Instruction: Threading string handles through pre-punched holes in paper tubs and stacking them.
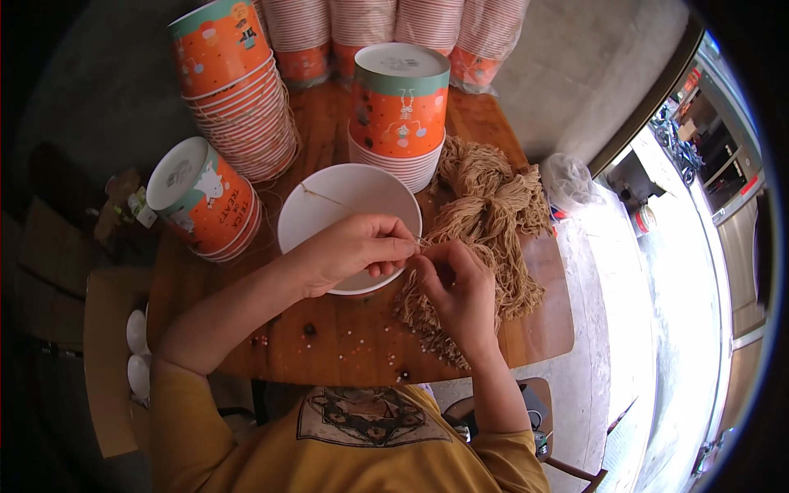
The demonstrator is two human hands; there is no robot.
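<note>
- Currently, the left hand [362, 251] has thumb and forefinger pressed together on a fine, pale strand [422, 242] at the right side of a white-lined, round bucket [349, 197] with its mouth upward.
- The right hand [460, 283] is loosely curled, thumb and forefinger close to the left fingertips. Whether these also grip the strand cannot be told.
- Risk: slipped strand. Cause: the strand is very thin and only the fingertips bear on it; uneven tension could pull it free.
- Risk: unwanted pull on a thin tan cord [325, 197] lying across the bucket's inner wall. Cause: a possible connection to the pinched strand; the left hand hides any join.
- Risk: tangling. Cause: a thick, loose hank of tan twine [493, 205] lies just beside the right hand, where its loops could catch a finger.
- Risk: displaced bucket. Cause: the left hand and wrist extend over its near rim; downward pressure could tip or slide it.
- Risk: lost beads. Cause: small red and white beads [353, 349] lie loose near the front edge of the brown wooden counter [526, 337]; a sweeping sleeve could roll them off.
- Risk: toppled stack. Cause: the tall stack of orange-and-green nested paper buckets [230, 90] appears to lean, although lens distortion may exaggerate this; a knock could unseat it.
</note>
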